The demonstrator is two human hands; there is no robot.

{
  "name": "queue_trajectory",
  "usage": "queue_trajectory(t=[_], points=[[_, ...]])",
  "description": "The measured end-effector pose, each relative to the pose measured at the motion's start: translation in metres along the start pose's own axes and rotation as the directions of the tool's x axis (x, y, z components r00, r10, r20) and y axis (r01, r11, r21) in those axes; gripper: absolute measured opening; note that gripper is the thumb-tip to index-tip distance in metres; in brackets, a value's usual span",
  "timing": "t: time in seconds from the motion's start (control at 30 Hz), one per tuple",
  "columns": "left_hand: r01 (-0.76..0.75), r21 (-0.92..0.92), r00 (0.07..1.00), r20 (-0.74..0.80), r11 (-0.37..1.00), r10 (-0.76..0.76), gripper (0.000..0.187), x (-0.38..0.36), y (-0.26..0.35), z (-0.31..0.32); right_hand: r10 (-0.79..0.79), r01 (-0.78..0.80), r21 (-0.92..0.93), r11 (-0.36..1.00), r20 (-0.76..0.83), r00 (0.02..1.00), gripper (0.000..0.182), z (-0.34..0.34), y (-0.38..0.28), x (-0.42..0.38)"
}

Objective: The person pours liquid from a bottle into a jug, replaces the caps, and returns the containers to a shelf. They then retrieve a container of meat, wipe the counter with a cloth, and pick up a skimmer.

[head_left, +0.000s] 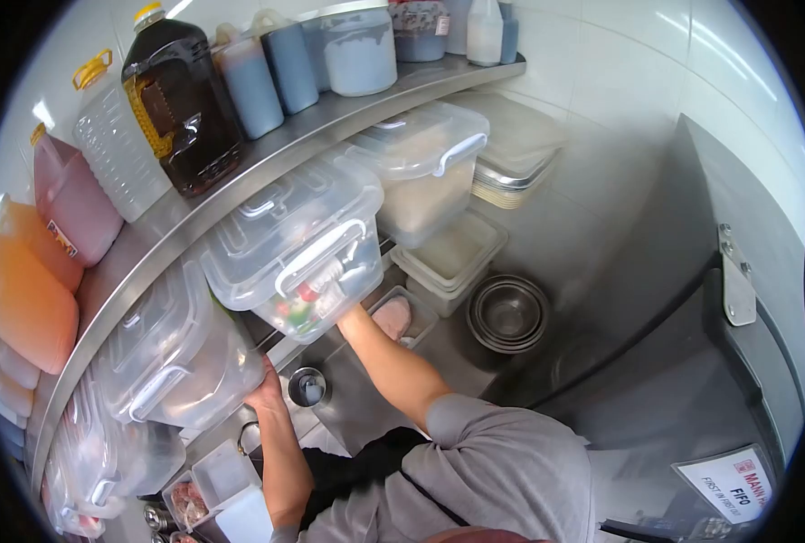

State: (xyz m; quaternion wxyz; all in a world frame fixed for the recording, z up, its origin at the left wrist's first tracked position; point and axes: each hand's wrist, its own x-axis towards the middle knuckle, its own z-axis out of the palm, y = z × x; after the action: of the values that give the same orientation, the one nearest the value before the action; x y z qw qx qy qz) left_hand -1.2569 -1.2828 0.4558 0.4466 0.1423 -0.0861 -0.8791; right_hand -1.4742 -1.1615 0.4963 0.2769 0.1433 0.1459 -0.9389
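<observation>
Below a metal shelf, a clear lidded bin (303,244) with white handles and colorful packets inside sits between two similar bins. My right forearm reaches to its underside, and the bin hides most of my right hand (352,317). My left hand (265,387) is at the lower right side of the left clear bin (181,362), palm turned up against it. The fingers of both hands are largely hidden. A small round metal container (308,387) stands on the counter between my forearms.
Bottles and jugs (185,109) line the curved metal shelf (330,122). Another clear bin (421,172) is at the right. Stacked metal bowls (508,313) and white tubs (448,258) are beyond my right arm. A grey panel (665,335) stands at the right.
</observation>
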Motion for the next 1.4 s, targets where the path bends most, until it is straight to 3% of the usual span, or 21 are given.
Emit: queue_trajectory(t=[0.13,0.43,0.57,0.67,1.1,1.23,1.27,1.3,1.37,1.4], points=[[0.013,-0.01,0.993,0.119,1.0,-0.012,0.044,0.013,0.001,-0.013,0.004,-0.004,-0.031,1.0,-0.001,1.0,0.024,-0.003,-0.002,-0.002],[-0.02,-0.088,0.997,0.07,0.996,0.026,0.046,0.008,0.001,-0.009,0.036,-0.034,-0.136,0.99,0.013,0.999,0.025,-0.017,-0.006,-0.005],[-0.057,-0.079,0.997,0.043,0.995,0.061,0.045,0.038,0.0,-0.022,0.039,-0.032,-0.253,0.967,0.02,0.999,0.025,-0.03,-0.005,0.0],[-0.073,-0.049,0.997,0.002,0.996,0.073,0.046,0.004,-0.006,0.006,0.033,-0.024,-0.365,0.931,0.019,0.999,0.026,-0.045,-0.004,0.008],[-0.052,-0.142,0.983,0.169,0.988,0.076,0.046,0.013,-0.008,-0.02,0.031,-0.002,-0.633,0.774,0.036,0.999,0.027,-0.084,0.003,0.036],[-0.061,-0.07,0.945,0.318,0.996,0.08,0.041,0.042,-0.004,-0.058,0.049,-0.001,-0.7,0.714,0.049,0.998,0.028,-0.091,0.008,0.036],[-0.102,-0.063,0.966,0.234,0.993,0.114,0.034,0.048,-0.005,-0.06,0.058,-0.002,-0.715,0.699,0.054,0.997,0.028,-0.093,0.009,0.036],[-0.179,0.152,0.966,0.217,0.972,0.143,0.032,0.046,-0.011,-0.048,0.068,-0.006,-0.727,0.686,0.056,0.996,0.028,-0.097,0.01,0.036],[-0.293,0.557,0.955,0.207,0.777,0.212,0.028,0.038,-0.022,-0.02,0.08,-0.006,-0.749,0.663,0.063,0.995,0.028,-0.103,0.006,0.036],[-0.3,0.631,0.954,0.184,0.715,0.238,0.028,0.036,-0.026,-0.011,0.088,-0.006,-0.759,0.651,0.068,0.994,0.028,-0.105,0.005,0.035]])
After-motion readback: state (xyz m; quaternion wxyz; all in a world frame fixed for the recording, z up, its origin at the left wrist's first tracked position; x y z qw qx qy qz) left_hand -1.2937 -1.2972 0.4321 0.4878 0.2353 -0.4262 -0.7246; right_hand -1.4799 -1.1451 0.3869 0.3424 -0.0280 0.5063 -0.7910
